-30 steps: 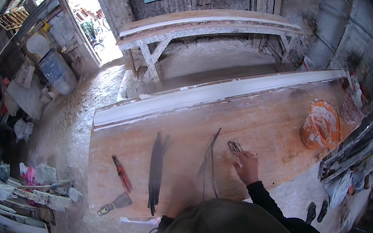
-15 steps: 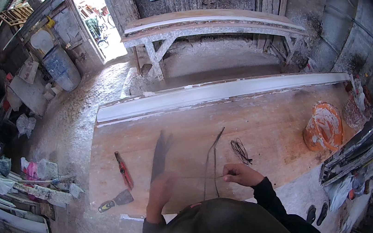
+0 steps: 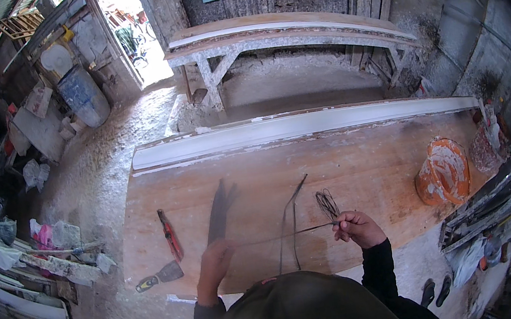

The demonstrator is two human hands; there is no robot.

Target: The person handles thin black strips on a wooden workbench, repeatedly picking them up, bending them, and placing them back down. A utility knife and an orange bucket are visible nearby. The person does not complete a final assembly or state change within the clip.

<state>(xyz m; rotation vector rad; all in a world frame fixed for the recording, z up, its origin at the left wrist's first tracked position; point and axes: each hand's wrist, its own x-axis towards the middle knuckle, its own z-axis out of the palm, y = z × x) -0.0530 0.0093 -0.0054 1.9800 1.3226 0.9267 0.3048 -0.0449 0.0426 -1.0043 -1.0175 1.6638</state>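
A thin dark cord (image 3: 296,232) runs nearly level across the table between my two hands. My right hand (image 3: 360,228) pinches its right end between thumb and fingertips, just below a small loose coil of black cord (image 3: 326,203). My left hand (image 3: 215,263) is closed at the other end, with its fingers partly blurred. A long, dark, blurred shape (image 3: 217,212) extends beyond the left hand; whether it is held or lies on the table I cannot tell. Between the hands, another dark strip (image 3: 285,213), folded over, lies under the stretched cord.
Left on the wooden table (image 3: 371,164) lie a red-handled tool (image 3: 170,237) and a putty knife (image 3: 161,276). An orange plaster-smeared bucket (image 3: 442,173) stands at the right. A long white moulding (image 3: 290,130) spans the far edge, with a bench (image 3: 292,39) beyond.
My right hand has moved right and slightly away from me, drawing out a longer stretch of cord. The left hand stays almost in place.
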